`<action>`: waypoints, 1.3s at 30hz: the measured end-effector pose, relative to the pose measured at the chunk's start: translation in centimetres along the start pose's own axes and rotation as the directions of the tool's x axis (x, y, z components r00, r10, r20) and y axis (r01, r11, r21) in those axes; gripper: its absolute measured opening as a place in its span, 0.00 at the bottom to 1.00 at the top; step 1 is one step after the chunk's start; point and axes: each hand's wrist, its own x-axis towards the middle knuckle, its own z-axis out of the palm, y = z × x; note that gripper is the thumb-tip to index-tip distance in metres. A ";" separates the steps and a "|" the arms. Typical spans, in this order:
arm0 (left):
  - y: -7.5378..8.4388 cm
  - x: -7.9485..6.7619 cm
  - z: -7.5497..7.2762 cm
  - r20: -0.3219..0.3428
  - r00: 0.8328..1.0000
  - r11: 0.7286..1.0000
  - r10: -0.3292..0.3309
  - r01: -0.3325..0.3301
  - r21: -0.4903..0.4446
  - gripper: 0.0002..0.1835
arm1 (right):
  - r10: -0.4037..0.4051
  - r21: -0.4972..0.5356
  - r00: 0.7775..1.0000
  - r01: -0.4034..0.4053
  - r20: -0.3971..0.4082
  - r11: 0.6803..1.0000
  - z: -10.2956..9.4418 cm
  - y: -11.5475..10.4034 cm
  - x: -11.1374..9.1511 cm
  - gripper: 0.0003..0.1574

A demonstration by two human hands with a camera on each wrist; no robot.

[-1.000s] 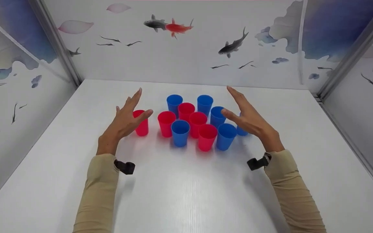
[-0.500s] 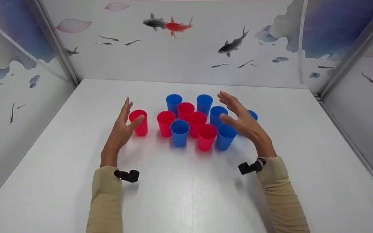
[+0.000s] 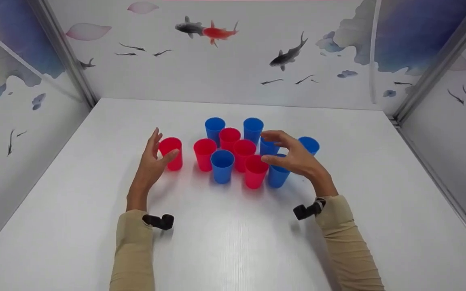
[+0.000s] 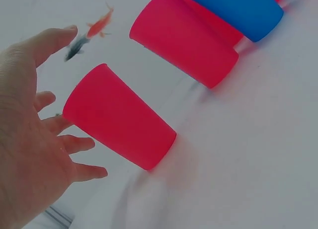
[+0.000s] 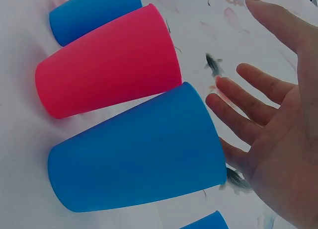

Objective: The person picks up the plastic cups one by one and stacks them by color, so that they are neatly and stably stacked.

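Observation:
My left hand (image 3: 149,163) is at the far left of the group, beside a red cup (image 3: 177,162), thumb and fingers spread around its near side without gripping. In the left wrist view that red cup (image 4: 121,119) stands upright on the table, its rim right by the spread fingers. Over the right part of the group hovers my right hand (image 3: 297,157), fingers extended, thumb apart, and nothing held. Below it are a front blue cup (image 3: 277,176) and a front red cup (image 3: 255,176). In the right wrist view the palm faces the blue cup's (image 5: 139,154) rim.
More upright cups cluster mid-table: red cups (image 3: 204,155) and blue cups (image 3: 222,169), two blue ones at the back. A separate blue cup (image 3: 309,144) stands behind the right hand. The white table (image 3: 225,234) meets patterned panels (image 3: 217,76) at the back and sides.
Both hands have come lower and nearer. The right hand has moved left over the front blue cup, its fingers bending more; the left hand has shifted slightly left beside the red cup. The cups stay put.

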 end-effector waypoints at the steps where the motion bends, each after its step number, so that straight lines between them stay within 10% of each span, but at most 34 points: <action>1: -0.1 0.0 0.0 -0.005 1.000 1.000 0.000 0.000 -0.009 0.53 | 0.006 -0.013 1.000 -0.006 0.004 1.000 0.1 0.0 0.0 0.47; 16: -1.3 0.1 -0.1 -0.018 0.992 0.990 -0.124 0.122 -0.070 0.51 | -0.070 -0.148 0.996 0.079 0.063 0.986 0.2 0.1 0.4 0.43; 39: -1.5 0.4 0.7 -0.025 0.992 0.989 -0.127 0.125 -0.074 0.47 | 0.044 -0.221 0.989 -0.013 0.138 0.975 1.4 0.6 0.5 0.48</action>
